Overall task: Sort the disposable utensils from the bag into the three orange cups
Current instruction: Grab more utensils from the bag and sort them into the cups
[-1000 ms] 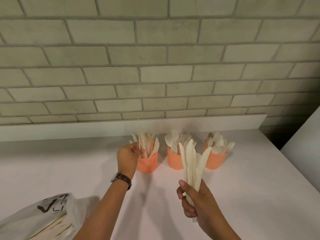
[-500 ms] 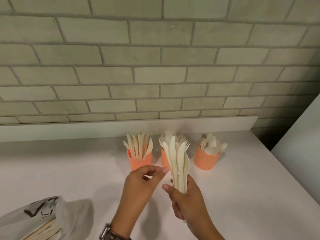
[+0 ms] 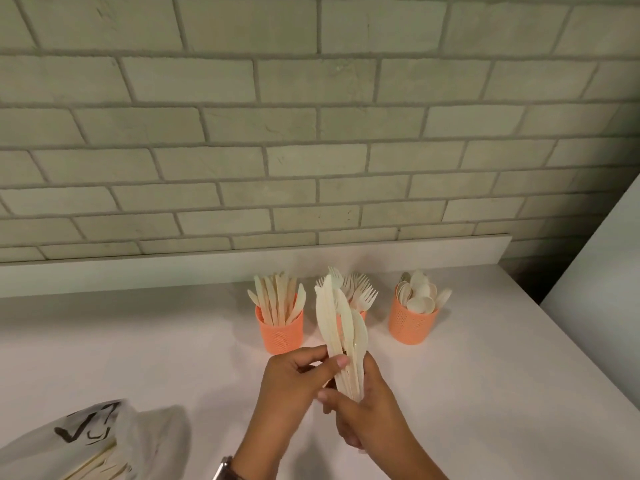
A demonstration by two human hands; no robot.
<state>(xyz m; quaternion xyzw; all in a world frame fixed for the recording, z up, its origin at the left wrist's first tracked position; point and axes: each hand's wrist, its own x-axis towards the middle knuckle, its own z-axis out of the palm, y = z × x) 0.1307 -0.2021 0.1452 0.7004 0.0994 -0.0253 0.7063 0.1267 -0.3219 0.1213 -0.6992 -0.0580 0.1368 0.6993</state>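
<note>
We hold utensil bundle (image 3: 332, 317) in right hand (image 3: 370, 410), tips pointing 12 o'clock. Our left hand (image 3: 294, 379) pinches one piece. Knife cup (image 3: 281, 336) at 11 o'clock, nearer left hand.

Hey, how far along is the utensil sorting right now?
Done: knives stand in the left cup, forks in the middle cup, spoons in the right cup. In hand: the right hand grips a bundle and the left hand pinches a piece in it. Left: that bundle, plus more utensils showing in the bag.
</note>
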